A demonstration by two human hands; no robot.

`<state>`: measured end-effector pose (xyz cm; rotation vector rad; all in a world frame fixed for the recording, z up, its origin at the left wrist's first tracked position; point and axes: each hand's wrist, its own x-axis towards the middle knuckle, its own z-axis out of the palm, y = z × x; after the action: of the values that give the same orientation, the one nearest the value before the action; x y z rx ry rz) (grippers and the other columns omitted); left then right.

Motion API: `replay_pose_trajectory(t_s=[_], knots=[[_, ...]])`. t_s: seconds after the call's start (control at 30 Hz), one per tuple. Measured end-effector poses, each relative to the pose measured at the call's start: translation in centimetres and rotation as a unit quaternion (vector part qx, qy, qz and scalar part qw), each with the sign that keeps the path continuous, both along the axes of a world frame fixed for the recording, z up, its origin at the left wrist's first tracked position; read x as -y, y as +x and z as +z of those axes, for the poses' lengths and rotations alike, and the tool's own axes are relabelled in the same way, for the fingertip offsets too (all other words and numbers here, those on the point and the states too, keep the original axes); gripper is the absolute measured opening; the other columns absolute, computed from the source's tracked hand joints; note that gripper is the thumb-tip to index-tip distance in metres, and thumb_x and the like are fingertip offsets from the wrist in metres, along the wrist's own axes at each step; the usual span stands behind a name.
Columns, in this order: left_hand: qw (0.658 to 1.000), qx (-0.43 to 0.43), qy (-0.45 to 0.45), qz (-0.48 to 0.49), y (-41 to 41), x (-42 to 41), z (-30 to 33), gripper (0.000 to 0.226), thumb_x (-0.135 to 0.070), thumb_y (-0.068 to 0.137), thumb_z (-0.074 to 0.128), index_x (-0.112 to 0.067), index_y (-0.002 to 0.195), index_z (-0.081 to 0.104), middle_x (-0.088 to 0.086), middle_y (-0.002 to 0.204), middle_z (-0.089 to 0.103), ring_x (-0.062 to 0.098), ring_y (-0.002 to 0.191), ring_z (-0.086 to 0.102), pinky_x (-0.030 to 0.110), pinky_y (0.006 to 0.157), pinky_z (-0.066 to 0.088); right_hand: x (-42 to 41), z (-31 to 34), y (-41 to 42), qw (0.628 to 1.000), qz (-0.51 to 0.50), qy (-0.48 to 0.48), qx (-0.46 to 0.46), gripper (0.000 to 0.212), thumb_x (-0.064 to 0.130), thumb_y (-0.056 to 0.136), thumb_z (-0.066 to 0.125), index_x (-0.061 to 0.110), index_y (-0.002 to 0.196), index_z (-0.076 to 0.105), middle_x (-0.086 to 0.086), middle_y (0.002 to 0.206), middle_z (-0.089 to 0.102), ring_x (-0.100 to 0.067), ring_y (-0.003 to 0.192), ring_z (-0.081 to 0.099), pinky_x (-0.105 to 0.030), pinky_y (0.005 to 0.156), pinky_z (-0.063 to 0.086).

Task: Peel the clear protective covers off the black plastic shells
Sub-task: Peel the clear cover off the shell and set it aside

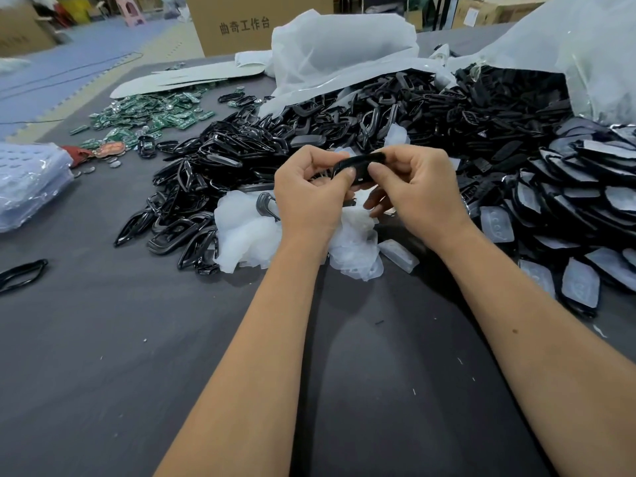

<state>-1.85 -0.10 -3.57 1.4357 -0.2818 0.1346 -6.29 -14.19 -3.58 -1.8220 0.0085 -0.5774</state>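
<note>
Pinching 1 black shell (358,164) between them, left hand (309,197) and right hand (416,191) grip tight

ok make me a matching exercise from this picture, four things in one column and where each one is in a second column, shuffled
Things
1. black plastic shell
2. green circuit boards
3. crumpled clear plastic covers
4. brown cardboard box with printed characters

Places
A. beyond the far edge of the grey table
B. scattered at the table's far left
C. pinched between the left hand and right hand
D. heaped on the table just under the hands

Pairs: 1-C, 2-B, 3-D, 4-A
</note>
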Motion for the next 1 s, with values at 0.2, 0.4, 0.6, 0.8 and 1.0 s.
replay_pose_trajectory(t_s=[0.2,0.4,0.6,0.8,1.0], knots=[[1.000,0.002,0.014,-0.010,0.1,-0.3,-0.2,0.014,0.013,0.083,0.072,0.002,0.090,0.067,0.014,0.090,0.078,0.028,0.069,0.076,0.027,0.059,0.056,-0.3,0.1,-0.3,0.999,-0.035,-0.017,-0.001,0.011,0.003,0.096,0.068,0.011,0.092,0.074,-0.009,0.070,0.074,-0.026,0.052,0.072,-0.042,0.049,0.061],[0.996,0.038,0.046,0.064,0.3,-0.2,0.1,0.020,0.003,0.081,0.075,-0.016,0.083,0.071,0.005,0.089,0.078,0.036,0.070,0.074,0.051,0.065,0.063,-0.4,-0.2,-0.3,0.991,-0.062,-0.112,0.024,0.022,0.021,0.097,0.074,0.010,0.115,0.069,0.000,0.082,0.074,-0.013,0.059,0.070,-0.036,0.058,0.060],[0.987,-0.004,-0.018,0.160,0.9,-1.1,0.0,0.019,0.003,0.082,0.074,-0.015,0.084,0.070,0.011,0.089,0.075,0.031,0.070,0.075,0.039,0.063,0.060,0.2,0.1,-0.3,0.944,0.042,-0.318,-0.079,0.036,0.051,0.071,0.091,0.023,0.089,0.077,0.011,0.083,0.067,0.003,0.066,0.055,-0.017,0.065,0.043],[0.976,0.004,-0.028,0.215,0.2,-0.3,0.2,0.020,-0.001,0.083,0.073,-0.020,0.084,0.068,0.005,0.089,0.074,0.036,0.074,0.070,0.049,0.072,0.061,0.7,-0.3,-0.2,0.970,0.012,-0.241,-0.033,0.007,0.016,0.084,0.084,0.022,0.084,0.080,0.013,0.075,0.073,-0.005,0.063,0.065,-0.014,0.065,0.047],[0.970,0.044,-0.025,0.239,-0.8,1.0,0.3,0.015,-0.001,0.083,0.072,-0.016,0.088,0.069,-0.007,0.086,0.071,0.012,0.062,0.061,0.036,0.067,0.056,0.7,0.4,-0.3,0.964,0.116,-0.222,-0.093,0.032,0.043,0.068,0.089,0.027,0.093,0.078,0.006,0.089,0.072,-0.009,0.079,0.067,-0.016,0.067,0.051]])
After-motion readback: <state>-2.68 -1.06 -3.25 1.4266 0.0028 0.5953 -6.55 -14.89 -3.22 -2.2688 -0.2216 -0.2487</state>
